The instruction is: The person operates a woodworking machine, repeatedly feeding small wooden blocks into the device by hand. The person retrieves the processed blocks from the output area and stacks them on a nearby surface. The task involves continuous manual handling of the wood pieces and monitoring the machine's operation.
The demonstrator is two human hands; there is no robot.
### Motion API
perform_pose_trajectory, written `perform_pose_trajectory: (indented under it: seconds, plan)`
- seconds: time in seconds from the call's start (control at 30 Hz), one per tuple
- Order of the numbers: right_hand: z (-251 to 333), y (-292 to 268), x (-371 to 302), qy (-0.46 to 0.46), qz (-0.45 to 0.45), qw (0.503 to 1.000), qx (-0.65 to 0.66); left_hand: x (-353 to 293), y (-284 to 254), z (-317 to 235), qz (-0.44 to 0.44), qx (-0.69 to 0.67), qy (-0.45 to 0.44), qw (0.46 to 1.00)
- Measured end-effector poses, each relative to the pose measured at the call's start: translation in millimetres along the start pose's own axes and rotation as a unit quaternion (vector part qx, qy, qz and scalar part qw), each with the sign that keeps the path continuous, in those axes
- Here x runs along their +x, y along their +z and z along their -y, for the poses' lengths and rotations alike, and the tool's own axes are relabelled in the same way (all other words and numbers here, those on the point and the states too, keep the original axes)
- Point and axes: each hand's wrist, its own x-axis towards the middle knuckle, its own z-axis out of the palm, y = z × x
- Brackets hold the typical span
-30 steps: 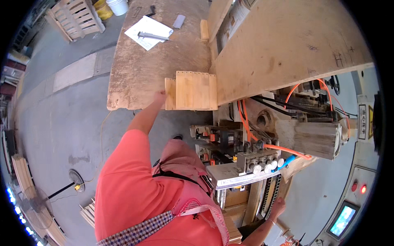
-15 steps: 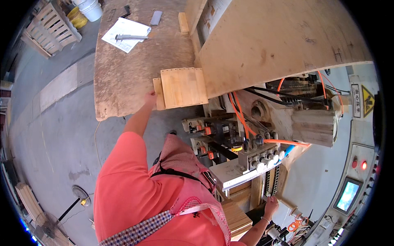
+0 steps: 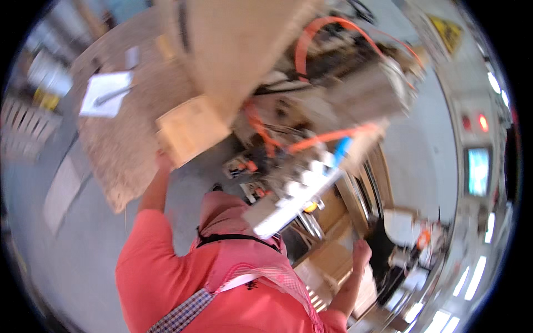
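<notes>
A light wooden board (image 3: 191, 130), made of strips side by side, lies at the near edge of the brown worktable (image 3: 130, 161). My left hand (image 3: 164, 161) is at its left edge and seems to touch it; motion smears the fingers. Out to the right, my right hand (image 3: 362, 253) is curled closed beside the machine's wooden frame and a dark cloth-like piece (image 3: 381, 250). Whatever it may hold is hidden. On the table farther back, a caliper (image 3: 114, 95) rests across a white paper sheet (image 3: 97, 105).
A large upright wooden panel (image 3: 239, 50) borders the table. The machine to its right has orange hoses (image 3: 333, 139), a grey cylinder (image 3: 361, 94) and a row of white-faced gauges (image 3: 302, 177). A lit screen (image 3: 478, 172) and red lamp (image 3: 483, 122) are at far right. A pallet (image 3: 28, 127) stands far left.
The view has swung to the right and blurred, so the table and board appear farther left. My left hand stays by the board; my right hand shows higher, apart from the rail it was near.
</notes>
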Motion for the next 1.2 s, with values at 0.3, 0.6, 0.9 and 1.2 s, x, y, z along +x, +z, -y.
perform_pose_trajectory:
  seconds: [0.3, 0.6, 0.9, 1.2]
  plan:
    - [33.3, -38.9, -89.9, 0.228, -0.059, 0.966, 0.109, -86.8, -14.8, 28.8, 0.054, 0.655, 0.145, 0.740]
    - [-3.1, 14.8, -133.4, 0.162, -0.096, 0.952, 0.241, -159.2, 48.7, -78.1, -0.058, 0.545, 0.139, 0.825]
    - [31.4, -10.1, -38.2, 0.002, -0.073, 0.973, 0.217, -174.0, 50.1, -125.6, 0.050, 0.610, 0.240, 0.753]
    - [19.1, 0.0, -33.5, -0.017, -0.068, 0.977, 0.201, -183.9, 88.9, -143.0, 0.065, 0.658, 0.325, 0.676]
